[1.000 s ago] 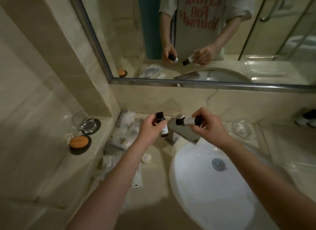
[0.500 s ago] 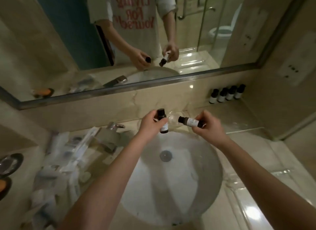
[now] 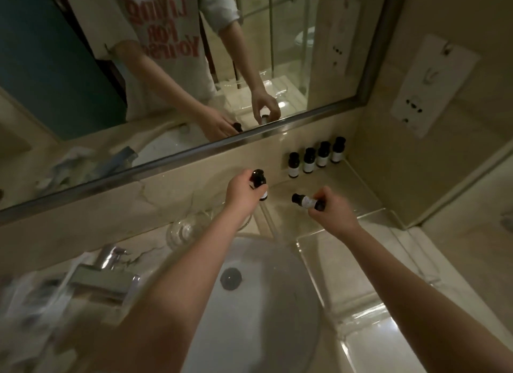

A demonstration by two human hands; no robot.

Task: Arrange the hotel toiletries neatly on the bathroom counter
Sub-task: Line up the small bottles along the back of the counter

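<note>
My left hand (image 3: 240,192) is gripping an upright bottle (image 3: 259,181) in curled fingers; my right hand (image 3: 331,214) is pinching a sideways bottle (image 3: 306,201), above the counter (image 3: 358,184) near four lined-up bottles (image 3: 315,157).

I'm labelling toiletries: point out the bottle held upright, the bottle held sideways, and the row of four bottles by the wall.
Upright bottle (image 3: 260,182): head view, dark body below its cap.
Sideways bottle (image 3: 307,201): head view, its white label.
Row of four bottles (image 3: 308,165): head view, label of the second from left.

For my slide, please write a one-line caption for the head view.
Left hand holds an upright bottle, right hand a tilted bottle, near a row of four bottles.
</note>
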